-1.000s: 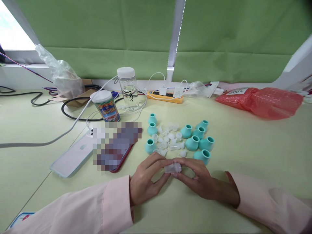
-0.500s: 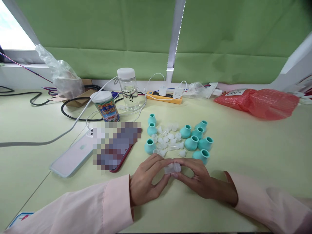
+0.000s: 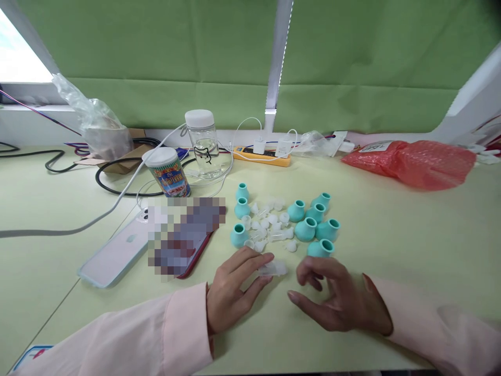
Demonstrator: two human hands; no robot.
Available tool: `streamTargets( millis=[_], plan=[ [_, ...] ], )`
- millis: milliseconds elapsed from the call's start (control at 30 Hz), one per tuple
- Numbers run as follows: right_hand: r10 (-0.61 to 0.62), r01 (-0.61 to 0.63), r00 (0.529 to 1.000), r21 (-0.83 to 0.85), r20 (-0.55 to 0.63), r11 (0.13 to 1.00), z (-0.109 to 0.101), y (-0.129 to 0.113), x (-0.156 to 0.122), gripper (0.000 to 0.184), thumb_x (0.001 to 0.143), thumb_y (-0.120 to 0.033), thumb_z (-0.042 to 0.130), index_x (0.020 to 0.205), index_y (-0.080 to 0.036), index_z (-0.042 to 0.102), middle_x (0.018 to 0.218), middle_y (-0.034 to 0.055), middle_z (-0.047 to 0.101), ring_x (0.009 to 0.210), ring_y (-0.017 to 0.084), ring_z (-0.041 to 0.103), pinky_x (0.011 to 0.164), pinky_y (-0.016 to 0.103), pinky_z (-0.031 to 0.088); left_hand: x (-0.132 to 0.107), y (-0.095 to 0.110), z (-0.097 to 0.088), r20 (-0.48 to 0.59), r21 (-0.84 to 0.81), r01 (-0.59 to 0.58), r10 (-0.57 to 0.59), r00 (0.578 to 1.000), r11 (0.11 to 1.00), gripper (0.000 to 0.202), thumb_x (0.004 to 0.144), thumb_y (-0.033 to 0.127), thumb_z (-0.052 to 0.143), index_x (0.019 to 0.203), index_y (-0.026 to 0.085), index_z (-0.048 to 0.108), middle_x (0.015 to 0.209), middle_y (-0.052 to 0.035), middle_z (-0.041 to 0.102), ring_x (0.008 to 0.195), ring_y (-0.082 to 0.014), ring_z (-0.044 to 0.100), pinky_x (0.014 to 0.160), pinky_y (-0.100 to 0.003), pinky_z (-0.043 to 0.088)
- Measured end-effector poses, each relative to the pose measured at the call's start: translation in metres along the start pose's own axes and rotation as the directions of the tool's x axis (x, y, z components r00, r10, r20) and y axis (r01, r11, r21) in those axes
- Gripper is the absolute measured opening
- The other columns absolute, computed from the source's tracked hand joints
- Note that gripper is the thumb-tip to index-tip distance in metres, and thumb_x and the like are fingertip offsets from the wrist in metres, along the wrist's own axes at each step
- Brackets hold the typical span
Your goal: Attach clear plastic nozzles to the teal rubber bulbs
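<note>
Clear plastic piece (image 3: 273, 269), one: pinched between the thumb and fingers of the left hand (image 3: 230, 292), low over the table (image 3: 399, 250), near centre. Right hand (image 3: 336, 303): open, fingers spread, empty, just right of the piece and not touching it. Handling, as judged: keep the pinch light and level so the piece neither slips nor squashes. Just beyond: loose clear parts (image 3: 270, 224), with teal cups (image 3: 318, 228) on both sides. Change: half a second earlier both hands gripped the piece; the right has since let go.

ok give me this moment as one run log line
left hand: pinching clear plastic piece | right hand: open, apart from it | nearby: teal cups, clear parts pile
</note>
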State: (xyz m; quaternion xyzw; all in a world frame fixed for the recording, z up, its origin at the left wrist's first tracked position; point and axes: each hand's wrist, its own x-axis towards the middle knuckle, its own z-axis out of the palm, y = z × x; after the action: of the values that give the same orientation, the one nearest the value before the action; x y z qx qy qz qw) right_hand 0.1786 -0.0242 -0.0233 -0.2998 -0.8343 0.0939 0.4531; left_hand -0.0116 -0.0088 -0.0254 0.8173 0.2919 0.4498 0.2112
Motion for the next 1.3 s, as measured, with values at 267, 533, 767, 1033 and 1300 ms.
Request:
streamTargets(
  millis=[267, 533, 767, 1033, 1300],
  plan=[
    [-0.044, -0.059, 0.954, -0.33, -0.298, 0.942, -0.034, 0.038, -0.014, 0.061, 0.054, -0.021, 0.071, 0.104, -0.027, 0.038, 0.08, 0.0041, 0.046, 0.07, 0.021, 0.051, 0.055, 0.036, 0.046, -0.002, -0.003, 0.003, -0.13, -0.003, 0.193, -0.192, 0.973, 0.981, 0.022, 0.07, 0.019, 0.062, 0.09, 0.016, 0.053, 0.084, -0.0019, 0.064, 0.068, -0.0104, 0.061, 0.065, -0.021, 0.053],
    [0.223, -0.203, 0.974, -0.63, -0.05, 0.749, -0.022, 0.041, -0.029, 0.047, 0.067, -0.033, 0.059, 0.107, -0.02, 0.038, 0.086, 0.0072, 0.058, 0.062, 0.022, 0.057, 0.049, 0.035, 0.044, -0.003, 0.0, -0.001, -0.104, 0.058, 0.147, -0.14, 0.985, 0.988, 0.023, 0.078, 0.018, 0.051, 0.101, 0.019, 0.048, 0.088, -0.0024, 0.062, 0.07, -0.0106, 0.06, 0.064, -0.021, 0.051],
    [0.009, -0.004, 1.0, -0.349, 0.012, 0.937, -0.028, 0.018, -0.017, 0.05, 0.066, -0.009, 0.058, 0.112, -0.021, 0.041, 0.093, 0.0072, 0.059, 0.077, 0.02, 0.056, 0.066, 0.036, 0.045, -0.002, 0.0, 0.0, -0.084, 0.022, 0.083, -0.081, 0.993, 0.996, 0.024, 0.075, 0.014, 0.056, 0.098, 0.018, 0.05, 0.084, -0.0026, 0.062, 0.07, -0.0108, 0.059, 0.064, -0.02, 0.049],
    [0.063, -0.055, 0.984, -0.051, 0.168, 0.997, -0.012, 0.011, -0.006, 0.051, 0.066, -0.006, 0.044, 0.114, -0.017, 0.034, 0.098, 0.0101, 0.052, 0.094, 0.022, 0.051, 0.077, 0.037, 0.046, 0.002, 0.006, -0.003, 0.004, -0.091, 0.012, -0.012, 1.0, 0.996, 0.021, 0.078, 0.013, 0.05, 0.099, 0.014, 0.055, 0.078, -0.0056, 0.06, 0.069, -0.0128, 0.057, 0.06, -0.022, 0.047],
    [0.146, -0.15, 0.986, 0.035, 0.08, 0.988, -0.001, 0.007, -0.005, 0.047, 0.062, -0.007, 0.049, 0.105, -0.022, 0.038, 0.084, 0.0049, 0.053, 0.076, 0.018, 0.054, 0.067, 0.033, 0.047, 0.001, 0.003, -0.001, 0.095, -0.1, 0.088, -0.079, 0.992, 0.991, 0.02, 0.079, 0.016, 0.049, 0.098, 0.013, 0.055, 0.07, -0.0033, 0.057, 0.06, -0.0116, 0.051, 0.056, -0.022, 0.043]
  ],
)
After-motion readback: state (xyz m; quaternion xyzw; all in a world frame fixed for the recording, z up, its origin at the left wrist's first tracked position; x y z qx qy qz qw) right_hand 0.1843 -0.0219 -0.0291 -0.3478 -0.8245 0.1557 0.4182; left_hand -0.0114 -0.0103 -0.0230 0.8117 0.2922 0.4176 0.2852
